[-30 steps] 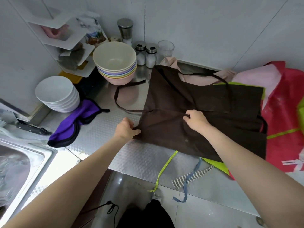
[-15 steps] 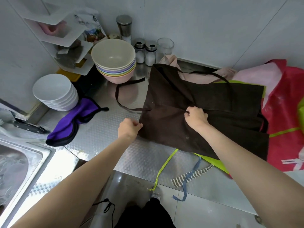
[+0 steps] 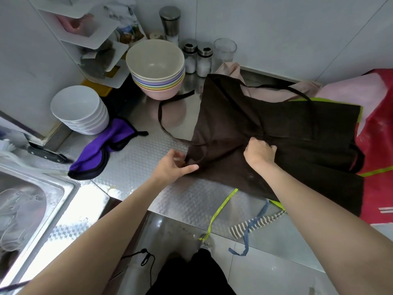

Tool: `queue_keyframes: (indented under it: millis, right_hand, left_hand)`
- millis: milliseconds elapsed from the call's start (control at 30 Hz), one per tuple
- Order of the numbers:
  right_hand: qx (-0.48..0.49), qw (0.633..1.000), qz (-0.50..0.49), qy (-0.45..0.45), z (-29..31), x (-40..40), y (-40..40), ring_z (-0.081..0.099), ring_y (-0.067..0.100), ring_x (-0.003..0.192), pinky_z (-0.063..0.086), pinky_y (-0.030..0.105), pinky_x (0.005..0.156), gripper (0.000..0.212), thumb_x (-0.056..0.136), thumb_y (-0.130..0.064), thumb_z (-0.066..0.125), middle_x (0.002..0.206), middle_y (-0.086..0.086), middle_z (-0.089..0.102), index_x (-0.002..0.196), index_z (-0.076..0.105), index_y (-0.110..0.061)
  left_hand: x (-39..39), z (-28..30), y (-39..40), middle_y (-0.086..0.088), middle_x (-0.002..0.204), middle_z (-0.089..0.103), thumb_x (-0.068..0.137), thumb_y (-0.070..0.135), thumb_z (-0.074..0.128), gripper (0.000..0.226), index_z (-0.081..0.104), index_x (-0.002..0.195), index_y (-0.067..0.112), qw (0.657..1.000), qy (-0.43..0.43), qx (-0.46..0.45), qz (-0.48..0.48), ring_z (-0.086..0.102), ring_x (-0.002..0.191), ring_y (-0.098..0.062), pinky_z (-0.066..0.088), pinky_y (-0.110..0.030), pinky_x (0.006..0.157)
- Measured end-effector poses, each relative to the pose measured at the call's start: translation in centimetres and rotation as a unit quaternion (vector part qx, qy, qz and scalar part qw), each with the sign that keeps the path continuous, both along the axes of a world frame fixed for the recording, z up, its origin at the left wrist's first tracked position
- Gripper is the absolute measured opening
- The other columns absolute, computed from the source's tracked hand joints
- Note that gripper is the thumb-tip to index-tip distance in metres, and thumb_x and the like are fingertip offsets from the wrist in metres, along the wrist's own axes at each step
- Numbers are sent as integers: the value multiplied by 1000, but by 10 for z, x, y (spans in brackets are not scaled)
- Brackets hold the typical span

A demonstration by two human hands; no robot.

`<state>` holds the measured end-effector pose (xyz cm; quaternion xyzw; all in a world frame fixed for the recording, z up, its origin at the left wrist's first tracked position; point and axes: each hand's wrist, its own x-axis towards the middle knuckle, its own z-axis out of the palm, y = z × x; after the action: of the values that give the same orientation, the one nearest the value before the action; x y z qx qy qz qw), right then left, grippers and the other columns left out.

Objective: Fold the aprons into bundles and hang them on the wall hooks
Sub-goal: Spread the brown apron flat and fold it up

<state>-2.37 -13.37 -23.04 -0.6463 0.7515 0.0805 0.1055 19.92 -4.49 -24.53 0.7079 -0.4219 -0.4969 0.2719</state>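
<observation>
A dark brown apron [image 3: 244, 124] lies spread on the steel counter [image 3: 136, 167], its strap looping left toward the bowls. My left hand [image 3: 172, 165] pinches the apron's left corner between thumb and fingers. My right hand [image 3: 259, 152] grips a bunched fold at the apron's middle. Beneath the brown one lie other aprons: a pink one [image 3: 234, 73] at the back, a lime-green one [image 3: 276, 204] at the front and a red one [image 3: 376, 133] at the right. A folded purple apron [image 3: 95, 155] lies to the left. No wall hooks are in view.
A stack of coloured bowls [image 3: 156, 67] and a stack of white bowls [image 3: 79, 109] stand at the back left, with shakers [image 3: 196, 57] and a glass [image 3: 224, 50] behind. A sink [image 3: 25, 201] is at the left, a knife [image 3: 46, 155] beside it. Lime and striped straps [image 3: 255, 224] hang over the counter's front edge.
My left hand has shifted its hold on the apron's left corner and now pinches it with the thumb out. My right hand has gathered more cloth at the middle fold.
</observation>
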Motion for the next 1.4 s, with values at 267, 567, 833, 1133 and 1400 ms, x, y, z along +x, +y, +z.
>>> queue_keyframes:
  millis: [267,567,833,1133,1400]
  right_hand:
    - [-95,995,35,-4,9,-4,7,43,31,120,31,43,99,28,96,-18,44,125,14,52,122,50,-9]
    - [147,934,325,-11,-8,10,65,2,34,141,19,57,108,70,89,-53,48,157,-2,-3,147,10,-43]
    - [185,925,333,9,-2,25,105,12,42,132,30,55,100,86,80,-60,57,154,10,-5,146,4,-45]
    - [168,961,172,-134,-1,57,86,10,37,136,18,59,108,47,96,-52,33,156,2,4,142,29,-42]
    - [148,955,255,-44,-22,72,104,-14,47,139,7,69,106,64,94,-53,37,156,2,-22,146,0,-47]
  left_hand:
    - [-11,-8,-13,-12,102,67,92,17,57,22,68,103,2,996,-75,-28,28,60,97,-24,48,-33,87]
    - [-3,7,-12,-4,93,57,93,12,51,21,60,111,7,970,-101,83,-207,53,91,-18,40,-16,69]
    - [19,8,6,-3,68,61,90,12,57,14,62,78,10,970,-99,119,-190,57,68,-15,44,-23,69]
    - [22,14,18,-1,70,54,94,37,49,36,57,69,13,964,-231,73,-107,54,80,-24,38,-28,62]
    - [25,14,25,-20,113,63,100,24,38,40,62,108,-6,939,-230,178,-180,58,107,-31,43,-31,88]
